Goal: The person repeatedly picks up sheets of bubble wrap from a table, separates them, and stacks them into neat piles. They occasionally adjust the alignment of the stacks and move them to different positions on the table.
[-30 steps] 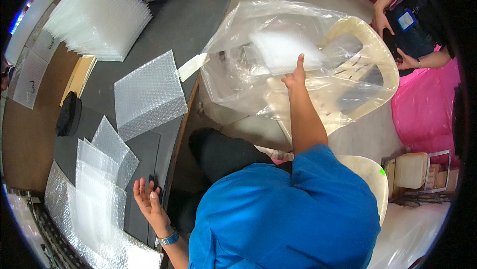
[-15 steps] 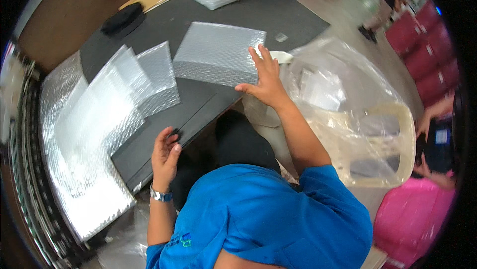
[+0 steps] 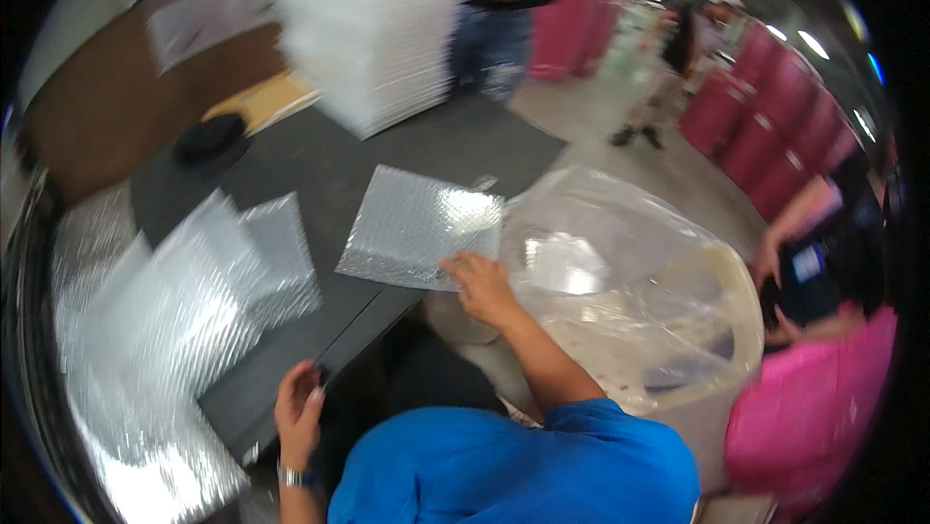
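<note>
On the dark tabletop [image 3: 291, 151], a silvery bubble-wrap pouch stack [image 3: 417, 224] lies near the front edge. My right hand [image 3: 481, 289] rests its fingertips on the lower right corner of this stack, fingers partly spread. By the table's front edge is my left hand [image 3: 298, 408], fingers curled, with a small dark item at the fingertips that I cannot make out. Several more bubble-wrap pouches [image 3: 208, 272] fan out at the left, overlapping one another. Longer bubble-wrap sheets [image 3: 145, 427] lie beneath and below them.
A tall stack of white translucent sheets [image 3: 373, 40] stands at the back, beside a black round item [image 3: 210, 139] and brown envelopes [image 3: 262, 103]. At right is a cream plastic bin [image 3: 741, 311] lined with a clear bag [image 3: 591, 214]. Beyond are pink containers [image 3: 809, 417], maroon bins [image 3: 765, 127] and people.
The view has tilted up, showing more of the background. My right hand has moved from above the pouch stack's right edge down to its lower right corner. The left hand stays at the table edge.
</note>
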